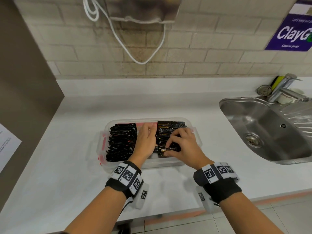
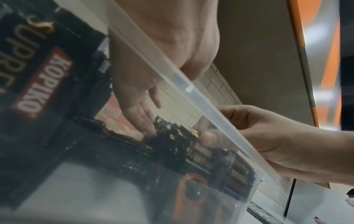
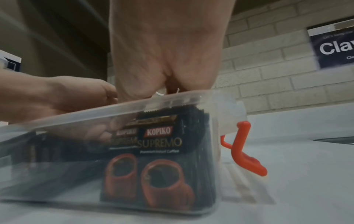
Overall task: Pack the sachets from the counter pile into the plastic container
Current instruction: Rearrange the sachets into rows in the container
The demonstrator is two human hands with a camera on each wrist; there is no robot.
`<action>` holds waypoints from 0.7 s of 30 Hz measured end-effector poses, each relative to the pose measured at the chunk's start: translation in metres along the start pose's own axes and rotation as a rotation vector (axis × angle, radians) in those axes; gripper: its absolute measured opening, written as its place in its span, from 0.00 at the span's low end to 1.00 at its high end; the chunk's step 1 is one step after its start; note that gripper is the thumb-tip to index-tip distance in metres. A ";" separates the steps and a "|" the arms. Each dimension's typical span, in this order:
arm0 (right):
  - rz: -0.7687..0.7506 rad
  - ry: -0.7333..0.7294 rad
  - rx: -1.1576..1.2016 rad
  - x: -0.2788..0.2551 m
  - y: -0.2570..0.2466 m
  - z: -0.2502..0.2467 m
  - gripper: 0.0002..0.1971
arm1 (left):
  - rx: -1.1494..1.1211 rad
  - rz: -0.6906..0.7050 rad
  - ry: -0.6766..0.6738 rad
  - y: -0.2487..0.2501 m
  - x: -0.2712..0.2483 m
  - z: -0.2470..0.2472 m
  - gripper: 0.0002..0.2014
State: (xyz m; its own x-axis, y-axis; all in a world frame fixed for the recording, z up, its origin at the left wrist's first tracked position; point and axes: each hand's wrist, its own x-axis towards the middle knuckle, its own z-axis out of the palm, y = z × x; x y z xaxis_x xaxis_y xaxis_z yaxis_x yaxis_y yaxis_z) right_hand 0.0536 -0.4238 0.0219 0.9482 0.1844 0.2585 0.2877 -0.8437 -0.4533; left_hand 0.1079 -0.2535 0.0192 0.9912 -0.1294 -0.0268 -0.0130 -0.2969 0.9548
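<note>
A clear plastic container (image 1: 195, 132) with red clips stands on the white counter. Inside it, black sachets stand on edge in a left row (image 1: 121, 142) and a right row (image 1: 170, 127). My left hand (image 1: 149, 128) reaches into the gap between the rows, and its straight fingers (image 2: 141, 119) touch the right row. My right hand (image 1: 170, 146) pinches a few black-and-gold sachets (image 1: 168, 149) at the near end of the right row, thumb (image 2: 208, 137) on their edge. Through the container wall (image 3: 114, 109) the sachet fronts (image 3: 161, 141) show coffee cups.
A steel sink (image 1: 263, 125) with a tap (image 1: 283, 88) lies to the right. A sheet of paper (image 1: 6, 144) hangs at the left edge. A white cable (image 1: 135, 54) loops on the brick wall. A red clip (image 3: 243, 148) sticks out from the container's right end.
</note>
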 end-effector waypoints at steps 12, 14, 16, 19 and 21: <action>0.000 -0.316 -0.356 -0.002 -0.005 0.005 0.38 | -0.513 -0.365 -0.203 0.019 0.001 0.016 0.43; 0.049 -0.396 -0.348 0.002 -0.003 0.006 0.40 | -0.537 -0.449 -0.227 0.022 0.000 0.022 0.47; 0.092 -0.441 -0.327 0.007 -0.001 0.006 0.43 | -0.537 -0.492 -0.257 0.024 0.000 0.026 0.49; 0.126 -0.485 -0.328 0.014 0.002 0.005 0.48 | -0.552 -0.506 -0.260 0.022 0.001 0.028 0.45; 0.131 -0.497 -0.338 0.019 0.004 0.007 0.49 | -0.562 -0.504 -0.236 0.018 0.003 0.029 0.45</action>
State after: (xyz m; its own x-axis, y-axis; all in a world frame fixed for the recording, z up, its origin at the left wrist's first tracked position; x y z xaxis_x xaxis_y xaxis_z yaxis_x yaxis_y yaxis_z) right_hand 0.0737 -0.4205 0.0191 0.9454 0.2128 -0.2468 0.1830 -0.9733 -0.1382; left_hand 0.1068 -0.2864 0.0273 0.8054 -0.3220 -0.4977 0.5606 0.1410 0.8160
